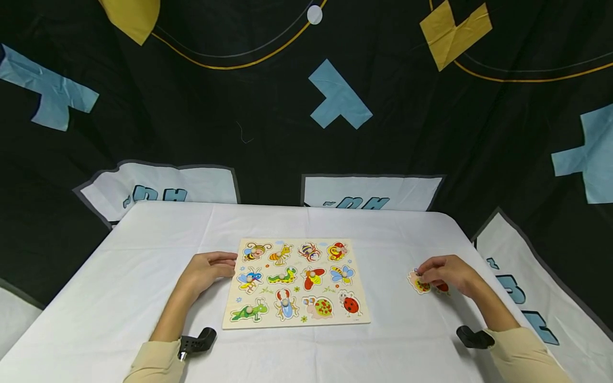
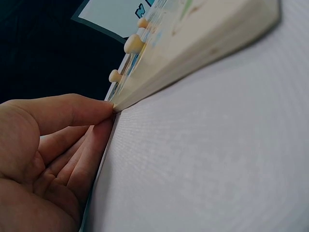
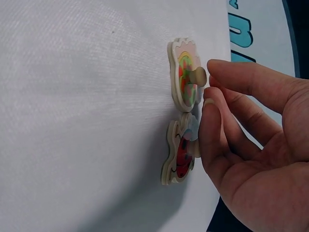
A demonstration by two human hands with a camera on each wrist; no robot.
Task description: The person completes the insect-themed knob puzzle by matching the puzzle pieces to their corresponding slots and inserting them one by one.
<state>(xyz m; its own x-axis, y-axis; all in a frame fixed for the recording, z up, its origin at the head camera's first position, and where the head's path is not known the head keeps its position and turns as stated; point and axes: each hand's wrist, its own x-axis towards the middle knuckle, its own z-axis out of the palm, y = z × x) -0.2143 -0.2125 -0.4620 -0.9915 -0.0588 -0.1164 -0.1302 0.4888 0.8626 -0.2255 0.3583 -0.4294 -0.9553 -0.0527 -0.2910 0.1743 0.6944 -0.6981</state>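
Observation:
A wooden insect puzzle board (image 1: 296, 325) lies flat on the table, with several knobbed pieces (image 1: 286, 307) in it. My left hand (image 1: 209, 270) rests at its left edge. In the left wrist view, fingertips (image 2: 108, 110) touch the edge of the board (image 2: 183, 67). Off to the right, a snail piece (image 3: 186, 79) and a ladybug piece (image 3: 182, 153) lie side by side on the cloth, their wooden knobs facing up. Over them hovers my right hand (image 1: 452, 272), thumb and fingers around the snail's knob (image 3: 200, 76) with a small gap showing.
White cloth covers the table (image 1: 306, 359), with folds running across it. Behind hangs a black backdrop (image 1: 230, 117) carrying blue and gold tape shapes. Each wrist wears a black camera mount (image 1: 197, 341). The table's right edge runs close beside the right hand.

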